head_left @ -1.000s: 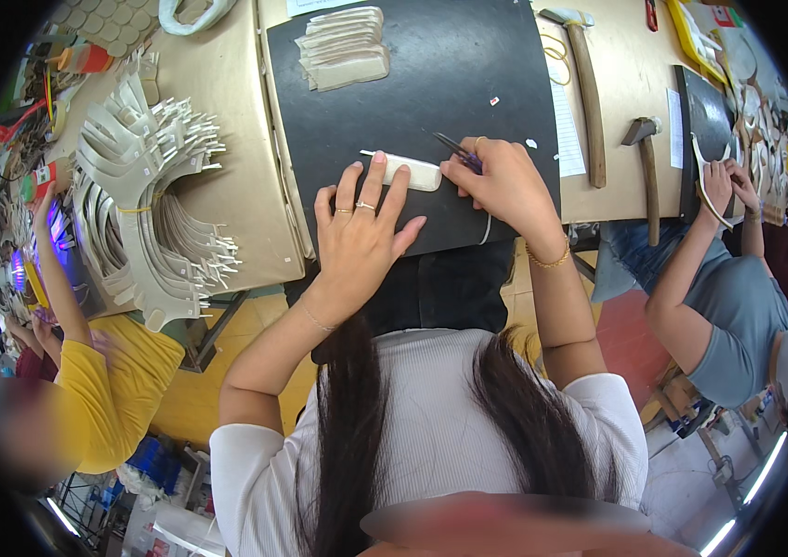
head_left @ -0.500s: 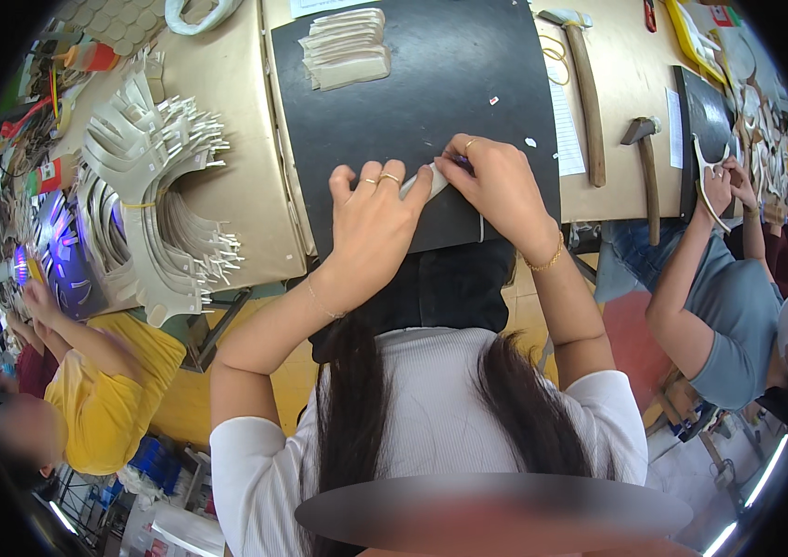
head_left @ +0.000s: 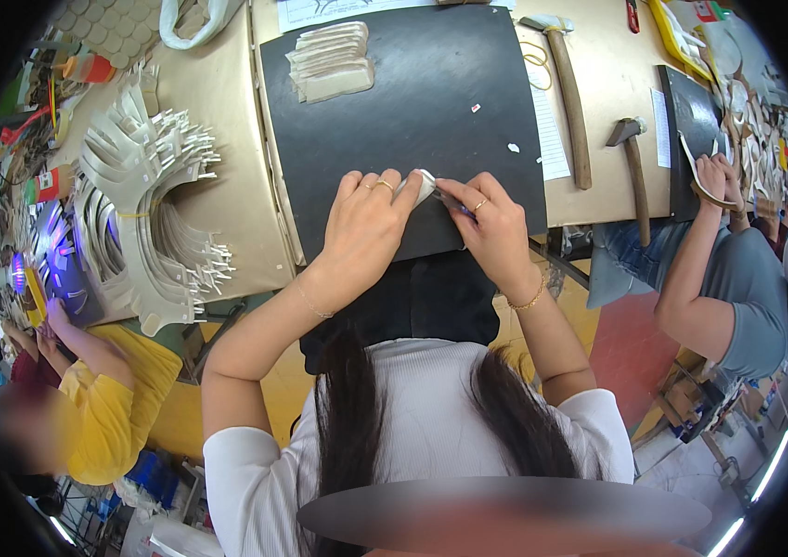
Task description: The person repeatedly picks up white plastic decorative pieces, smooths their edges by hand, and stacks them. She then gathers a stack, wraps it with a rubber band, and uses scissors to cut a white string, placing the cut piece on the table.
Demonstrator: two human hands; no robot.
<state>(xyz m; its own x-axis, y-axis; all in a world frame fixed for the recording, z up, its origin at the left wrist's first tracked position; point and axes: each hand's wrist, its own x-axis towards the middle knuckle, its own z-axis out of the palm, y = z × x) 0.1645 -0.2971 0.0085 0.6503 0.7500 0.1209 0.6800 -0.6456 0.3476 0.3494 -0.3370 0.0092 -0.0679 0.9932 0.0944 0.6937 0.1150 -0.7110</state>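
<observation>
- Left hand and right hand pinch a small white piece together on the black mat.
- Stacked beige pieces lie at the mat's far left corner.

Tan workbench, red and yellow floor, perhaps strip lights

This is a craft workshop with several people seated at one shared workbench. A black cutting mat lies at 12 o'clock, with a stack of pale cut pieces on it. Two hammers lie at 1 o'clock, fanned bundles of cut strips at 9 o'clock.
</observation>
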